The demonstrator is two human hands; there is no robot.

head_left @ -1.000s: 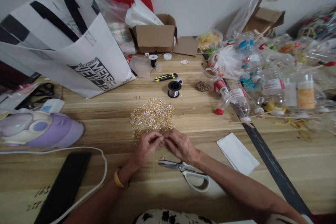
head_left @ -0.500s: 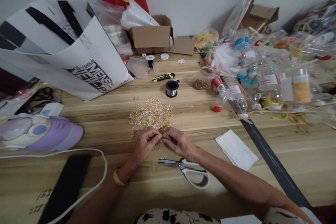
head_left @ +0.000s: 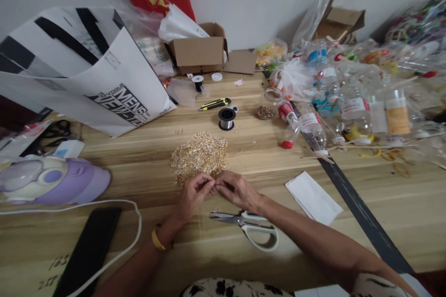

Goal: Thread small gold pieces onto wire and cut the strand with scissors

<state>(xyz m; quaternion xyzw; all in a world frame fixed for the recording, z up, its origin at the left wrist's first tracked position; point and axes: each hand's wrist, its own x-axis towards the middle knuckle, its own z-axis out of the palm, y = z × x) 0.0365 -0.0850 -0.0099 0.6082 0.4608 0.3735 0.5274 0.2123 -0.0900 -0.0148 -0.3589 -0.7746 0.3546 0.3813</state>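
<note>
While my left hand [head_left: 193, 195] and right hand [head_left: 241, 190] meet, fingers [head_left: 226, 179] pinched together on what I cannot tell, one golden heap [head_left: 200, 152] lies just beyond, one pair of scissors [head_left: 239, 219] nearer, two spools [head_left: 226, 124] farther.

A plain, pale grey wall [head_left: 240, 0] rises behind a wood-grain counter [head_left: 258, 167] with streaky light and brown bands. A dark strip [head_left: 364, 213] crosses its right side diagonally; soft, rather dim light leaves the wall's upper left corner greyer.
</note>
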